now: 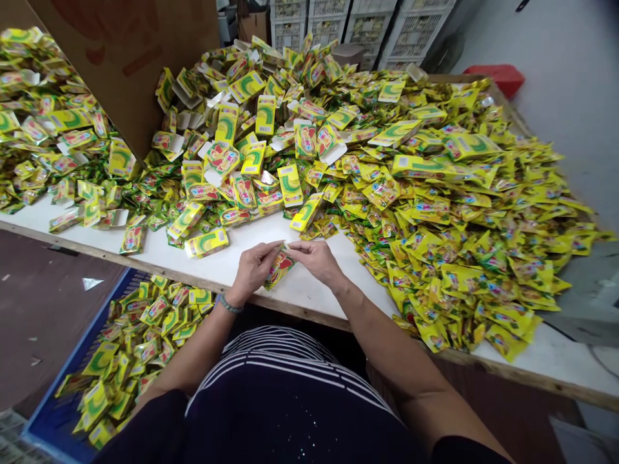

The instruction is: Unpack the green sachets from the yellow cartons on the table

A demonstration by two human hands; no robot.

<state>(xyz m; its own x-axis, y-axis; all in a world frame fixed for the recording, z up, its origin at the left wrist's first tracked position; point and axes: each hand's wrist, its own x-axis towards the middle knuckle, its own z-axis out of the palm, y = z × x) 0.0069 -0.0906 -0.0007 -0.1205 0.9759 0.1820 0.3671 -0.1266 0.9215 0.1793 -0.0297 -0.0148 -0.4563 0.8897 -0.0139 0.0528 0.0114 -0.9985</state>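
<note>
Between my two hands, near the table's front edge, is a small yellow, green and red box (279, 269). My left hand (255, 267) is closed on its left side, a bead bracelet at the wrist. At the box's upper end, the fingers of my right hand (316, 258) pinch together by a pale flap. Just beyond lies a yellow box (306, 212), and another yellow box (207, 243) rests left of my left hand. A heap of small boxes (251, 158), several with open white flaps, spreads behind. To the right is a big pile of yellow sachets (464, 245).
Below the table (333, 293) at left, a blue crate (62, 393) holds many small boxes. A brown cardboard panel (130, 58) stands on the table at back left. White plastic crates (329, 29) are stacked behind. A red object (498, 77) is by the right wall.
</note>
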